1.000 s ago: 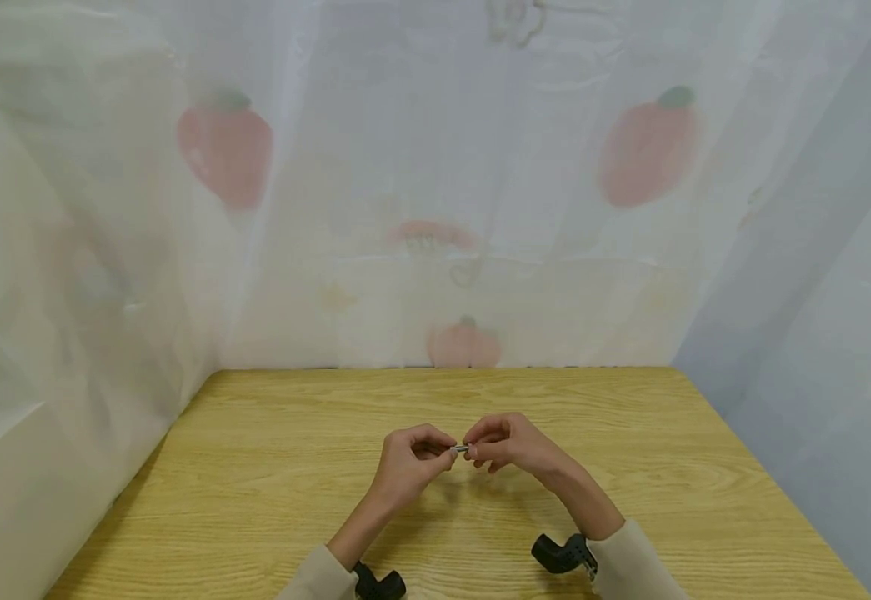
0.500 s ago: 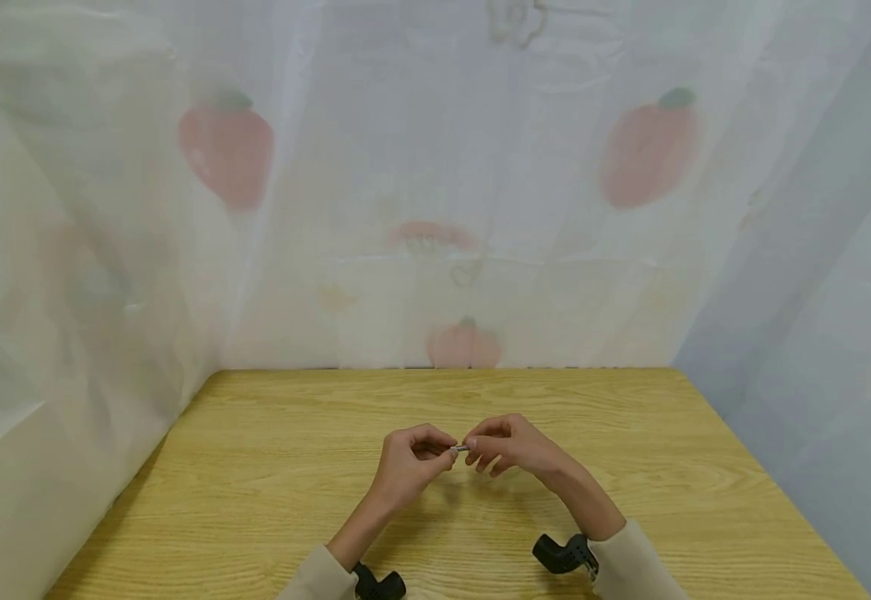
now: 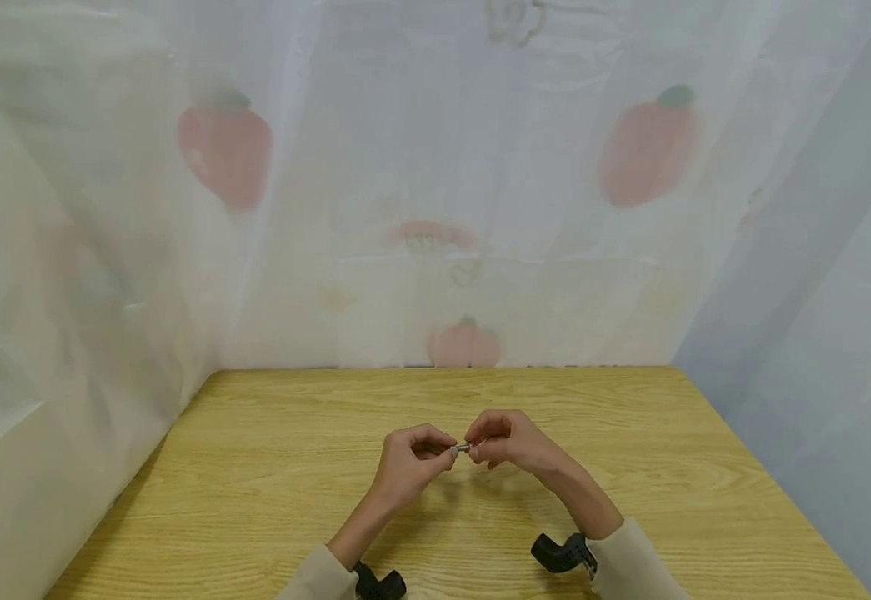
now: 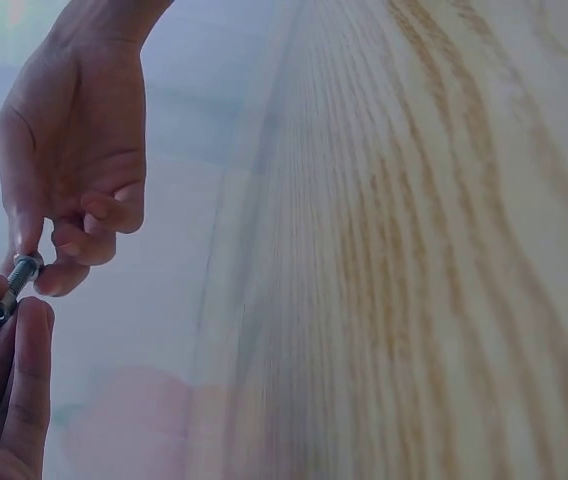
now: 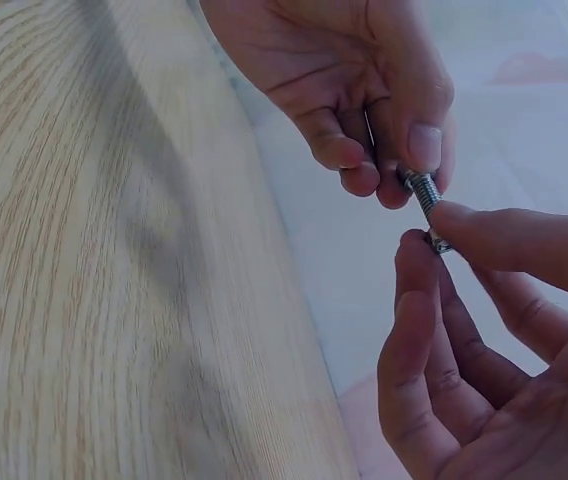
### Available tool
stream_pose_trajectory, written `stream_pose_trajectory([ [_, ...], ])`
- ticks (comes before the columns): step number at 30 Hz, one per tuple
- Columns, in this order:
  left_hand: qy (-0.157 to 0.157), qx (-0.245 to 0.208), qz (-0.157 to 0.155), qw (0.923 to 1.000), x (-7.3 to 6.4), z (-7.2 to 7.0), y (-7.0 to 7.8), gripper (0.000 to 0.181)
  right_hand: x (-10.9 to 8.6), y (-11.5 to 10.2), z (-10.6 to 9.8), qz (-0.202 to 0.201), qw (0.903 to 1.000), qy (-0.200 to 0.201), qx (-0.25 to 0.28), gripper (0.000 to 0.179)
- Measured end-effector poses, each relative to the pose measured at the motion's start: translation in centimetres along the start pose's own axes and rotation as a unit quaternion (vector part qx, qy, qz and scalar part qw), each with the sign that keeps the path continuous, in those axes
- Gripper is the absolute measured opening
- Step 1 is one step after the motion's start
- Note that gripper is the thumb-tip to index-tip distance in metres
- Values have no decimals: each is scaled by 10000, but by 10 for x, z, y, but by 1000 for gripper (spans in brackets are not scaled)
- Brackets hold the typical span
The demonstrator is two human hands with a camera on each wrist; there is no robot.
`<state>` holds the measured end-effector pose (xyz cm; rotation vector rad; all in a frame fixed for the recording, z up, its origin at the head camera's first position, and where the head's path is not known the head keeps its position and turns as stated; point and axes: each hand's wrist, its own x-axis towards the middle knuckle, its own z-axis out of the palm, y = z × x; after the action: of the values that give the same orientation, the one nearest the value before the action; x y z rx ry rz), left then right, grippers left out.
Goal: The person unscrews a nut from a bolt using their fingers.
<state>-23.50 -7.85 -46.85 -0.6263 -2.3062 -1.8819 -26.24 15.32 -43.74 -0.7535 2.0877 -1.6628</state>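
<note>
Over the table, a small silvery threaded bolt point(image 5: 427, 197) is held between both hands, slanting from one set of fingertips to the other. My left hand point(image 3: 405, 462) pinches one end of it between thumb and fingers. At the other end, my right hand point(image 3: 513, 442) has thumb and index finger on a small metal nut or collar point(image 4: 30, 262). That piece is partly hidden by fingertips in the right wrist view. In the head view only a short stretch of shank shows between the hands.
The light wood table point(image 3: 292, 417) spreads beneath both hands. Pale sheeting with strawberry prints point(image 3: 435, 167) hangs behind it and on both sides. Black devices point(image 3: 558, 553) are strapped at both wrists, beside beige sleeves point(image 3: 633, 562).
The right hand's thumb and fingers have shifted at the bolt's end; its lower fingers spread, then curled back in. The left hand has held still.
</note>
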Motion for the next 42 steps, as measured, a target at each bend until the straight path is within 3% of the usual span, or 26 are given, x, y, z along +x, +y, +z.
stream_pose_trajectory([
  [3, 1, 12, 26, 10000, 1, 1, -1, 7, 0, 0, 1, -27, 10000, 31, -24, 21],
  [7, -5, 15, 57, 10000, 1, 1, -2, 7, 0, -1, 0, 233, 9997, 106, 12, 33],
  [14, 13, 39, 171, 9998, 1, 1, -2, 6, 1, -3, -1, 694, 9974, -167, 132, 43],
  [24, -10, -9, 39, 10000, 0, 0, 0, 7, 0, -3, -1, 470, 9988, -28, 120, 32],
  [35, 2, 2, 70, 10000, 0, 0, 0, 7, -2, -2, 0, 361, 9988, 237, -211, 31],
  [42, 3, -23, 25, 10000, 0, 0, 1, 7, 0, 0, 2, 213, 9994, 251, -74, 34],
])
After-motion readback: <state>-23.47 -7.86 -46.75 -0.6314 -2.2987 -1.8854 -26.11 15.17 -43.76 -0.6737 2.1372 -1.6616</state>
